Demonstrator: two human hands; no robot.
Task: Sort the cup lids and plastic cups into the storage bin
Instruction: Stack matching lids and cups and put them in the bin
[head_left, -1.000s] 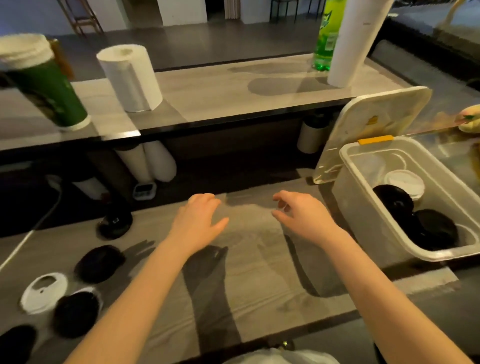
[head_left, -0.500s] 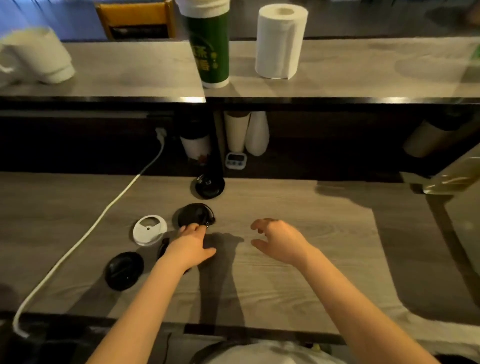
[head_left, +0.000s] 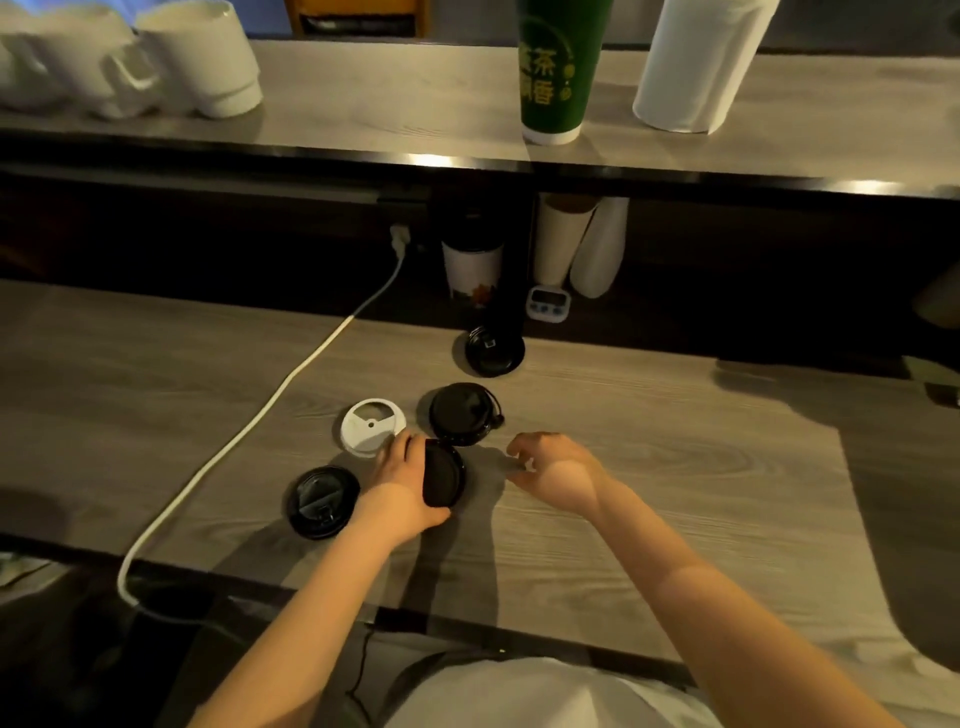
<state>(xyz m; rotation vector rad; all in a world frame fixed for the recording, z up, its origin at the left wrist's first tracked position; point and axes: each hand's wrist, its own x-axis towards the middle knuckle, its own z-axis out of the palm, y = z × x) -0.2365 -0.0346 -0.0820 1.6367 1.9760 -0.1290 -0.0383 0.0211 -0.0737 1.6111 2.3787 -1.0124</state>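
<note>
Held lid: the black lid (head_left: 441, 475) is standing tilted on its edge just below the centre of the frame, coming off the counter (head_left: 675, 467).
Left hand: the left hand (head_left: 408, 486) is gripping that lid, fingers curling round its rim.
Right hand: the right hand (head_left: 556, 475) is hovering just right of the lid, fingers loosely curled and holding nothing.
Lids waiting: a white lid (head_left: 371, 426) and a second black lid (head_left: 465, 421) are lying just above the hands. A third black lid (head_left: 322, 501) is lying at the left, and a far black lid (head_left: 493, 351) is sitting at the counter's back edge.
Storage bin: not showing in the frame now.
Change: a second ago both hands were hanging empty beside the bin. Half a second ago the left hand was landing on the lid cluster, and now it is lifting one.
Meaning: another lid is probably heading for the bin, leaving four on the counter.
Surroundings: a white cable (head_left: 291, 384) is running across the left, and a green cup (head_left: 558, 67) is standing at upper centre.
</note>
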